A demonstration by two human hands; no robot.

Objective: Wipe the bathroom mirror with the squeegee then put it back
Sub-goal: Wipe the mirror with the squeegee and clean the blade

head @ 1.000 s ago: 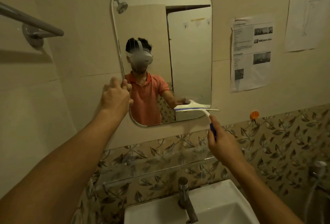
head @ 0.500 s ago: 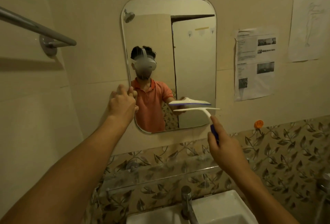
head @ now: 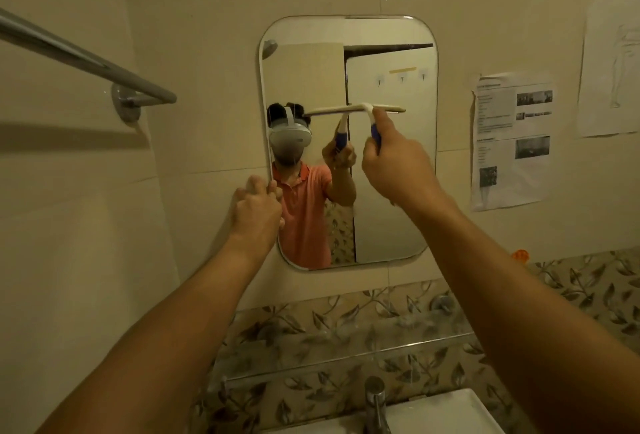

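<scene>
— Right grip (head: pixel 394 170): what has it got?
— It is clenched round the blue handle of the white, blue-handled plastic squeegee (head: pixel 369 111). The blade lies level across the rounded rectangular wall mirror (head: pixel 388 232), about halfway up the glass, and meets its own reflection there.
— And the left grip (head: pixel 258 212)?
— Its fingers are curled over the mirror's left edge, in the lower half, grasping it. Both forearms reach up from below.
— What else is around?
— A chrome towel rail (head: pixel 86 59) is fixed to the left wall. A printed paper sheet (head: pixel 512 142) is stuck to the beige tiles just right of the mirror. Below the mirror, a clear glass shelf (head: pixel 346 361) runs across a leaf-patterned tile band (head: pixel 588 291). At the bottom edge, a chrome tap (head: pixel 375 406) stands at a white ceramic basin (head: pixel 450 413).
</scene>
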